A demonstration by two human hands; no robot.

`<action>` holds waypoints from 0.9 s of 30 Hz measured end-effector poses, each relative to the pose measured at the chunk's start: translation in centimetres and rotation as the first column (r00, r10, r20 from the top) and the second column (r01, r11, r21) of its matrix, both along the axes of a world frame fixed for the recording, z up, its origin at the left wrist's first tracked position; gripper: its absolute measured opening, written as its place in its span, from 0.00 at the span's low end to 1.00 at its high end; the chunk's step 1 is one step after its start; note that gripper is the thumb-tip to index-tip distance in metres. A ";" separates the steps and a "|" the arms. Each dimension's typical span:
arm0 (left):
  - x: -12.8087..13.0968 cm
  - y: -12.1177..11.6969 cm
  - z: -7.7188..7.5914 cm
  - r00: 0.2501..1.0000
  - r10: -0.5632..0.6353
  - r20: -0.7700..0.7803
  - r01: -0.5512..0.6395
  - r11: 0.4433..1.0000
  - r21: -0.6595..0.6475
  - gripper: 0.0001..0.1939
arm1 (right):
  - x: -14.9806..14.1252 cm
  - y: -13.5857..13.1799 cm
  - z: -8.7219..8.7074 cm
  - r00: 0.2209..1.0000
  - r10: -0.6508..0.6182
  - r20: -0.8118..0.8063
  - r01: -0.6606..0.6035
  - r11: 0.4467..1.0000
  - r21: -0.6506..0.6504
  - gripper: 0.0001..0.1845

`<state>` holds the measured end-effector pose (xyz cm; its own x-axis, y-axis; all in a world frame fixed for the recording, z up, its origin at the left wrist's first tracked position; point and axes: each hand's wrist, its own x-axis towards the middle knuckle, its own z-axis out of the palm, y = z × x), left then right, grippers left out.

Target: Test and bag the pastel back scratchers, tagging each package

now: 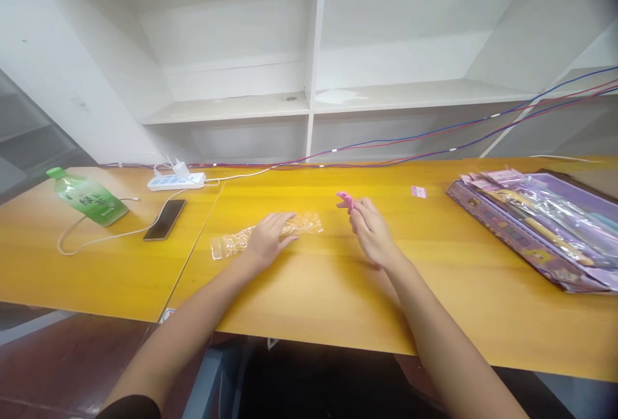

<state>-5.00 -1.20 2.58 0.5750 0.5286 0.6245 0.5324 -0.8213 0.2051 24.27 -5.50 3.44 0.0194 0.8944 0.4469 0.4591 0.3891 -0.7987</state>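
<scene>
A clear, crinkled plastic wrapper (226, 246) lies on the yellow table, partly hidden under my left hand (270, 237). That hand is stretched out over it, fingers extended and thumb apart. To the right, my right hand (371, 231) is closed on a small pink object (346, 199), whose top end sticks out above the fingers. The rest of the pink piece is hidden in the grip, so its kind does not show. A small pink-and-white card (418, 192) lies flat beyond my right hand.
At the right, a purple patterned box (502, 233) holds several plastic-wrapped items. A green bottle (89, 197), a phone (165, 219) and a white power strip (176, 181) with cables occupy the left side. White shelving (316, 33) stands behind the yellow table (309, 297).
</scene>
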 end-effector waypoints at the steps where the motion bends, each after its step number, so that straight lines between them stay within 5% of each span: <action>1: -0.1 0.1 0.0 1.000 0.005 0.002 -0.005 1.000 -0.003 0.25 | 0.2 -0.2 0.3 0.996 0.024 0.087 -0.029 0.998 0.054 0.25; 7: 0.0 0.0 0.2 0.999 -0.054 0.002 0.054 0.998 -0.044 0.25 | -0.8 -0.7 0.5 0.915 0.192 0.355 -0.242 0.965 0.101 0.18; 16: 0.2 -0.4 0.4 0.996 -0.074 0.045 0.081 0.983 -0.163 0.24 | -0.1 -0.3 0.6 0.933 0.131 0.335 -0.203 0.961 0.190 0.09; 27: 0.4 -0.2 -0.1 0.995 -0.094 0.024 0.097 0.986 -0.137 0.23 | -0.5 -0.1 -0.5 0.914 0.171 0.368 -0.251 0.951 0.182 0.06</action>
